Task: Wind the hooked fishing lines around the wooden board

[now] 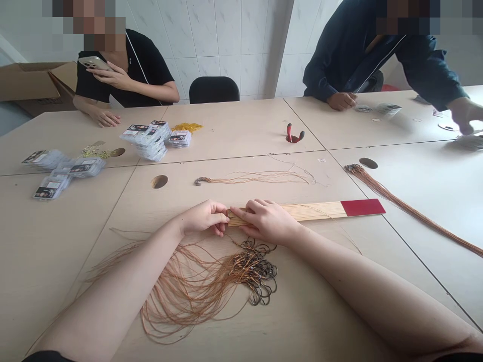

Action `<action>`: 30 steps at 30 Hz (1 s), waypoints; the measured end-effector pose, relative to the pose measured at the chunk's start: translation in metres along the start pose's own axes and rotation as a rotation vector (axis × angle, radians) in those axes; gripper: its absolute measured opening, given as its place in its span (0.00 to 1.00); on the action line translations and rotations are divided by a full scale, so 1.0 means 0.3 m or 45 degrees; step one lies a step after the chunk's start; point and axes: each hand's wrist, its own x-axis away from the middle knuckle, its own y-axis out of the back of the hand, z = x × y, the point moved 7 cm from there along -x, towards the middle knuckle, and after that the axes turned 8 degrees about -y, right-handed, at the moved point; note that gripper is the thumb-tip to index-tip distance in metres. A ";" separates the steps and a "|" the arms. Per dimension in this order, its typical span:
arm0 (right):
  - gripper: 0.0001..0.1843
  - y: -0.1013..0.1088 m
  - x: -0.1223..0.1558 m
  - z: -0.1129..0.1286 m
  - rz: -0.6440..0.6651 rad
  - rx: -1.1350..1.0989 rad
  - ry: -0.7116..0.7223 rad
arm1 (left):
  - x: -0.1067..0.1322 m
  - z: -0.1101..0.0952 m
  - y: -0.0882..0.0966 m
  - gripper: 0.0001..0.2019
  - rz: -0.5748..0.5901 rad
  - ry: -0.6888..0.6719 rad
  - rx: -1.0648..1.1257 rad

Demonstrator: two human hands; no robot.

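A wooden strip (313, 211) with a red end lies across the table before me. My left hand (207, 217) is closed in a pinch at the strip's left end; what sits between the fingertips is too small to make out. Over that same end, my right hand (266, 220) grips the strip, index finger stretched along its top toward the left fingertips. From beneath the right hand a thin brown line (337, 224) runs along the wood and trails off its near edge. Just below my hands lies a pile of fish hooks (258, 269) tied to brown lines (184, 296), partly behind my left forearm.
Beyond the strip lies a small bunch of hooked lines (256, 177); a longer bundle (400, 203) stretches along the right. Red-handled pliers (294, 133) stand in a table hole. Clear packs (149, 138) are stacked at left. Two people sit opposite, one holding a phone (94, 63).
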 end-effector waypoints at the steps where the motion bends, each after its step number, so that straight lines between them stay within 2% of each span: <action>1: 0.25 -0.001 0.000 0.000 0.001 0.001 0.001 | 0.000 0.000 0.000 0.06 0.000 0.000 -0.001; 30: 0.26 -0.003 -0.001 -0.003 0.018 0.000 -0.001 | 0.005 -0.019 -0.009 0.08 0.022 -0.018 0.006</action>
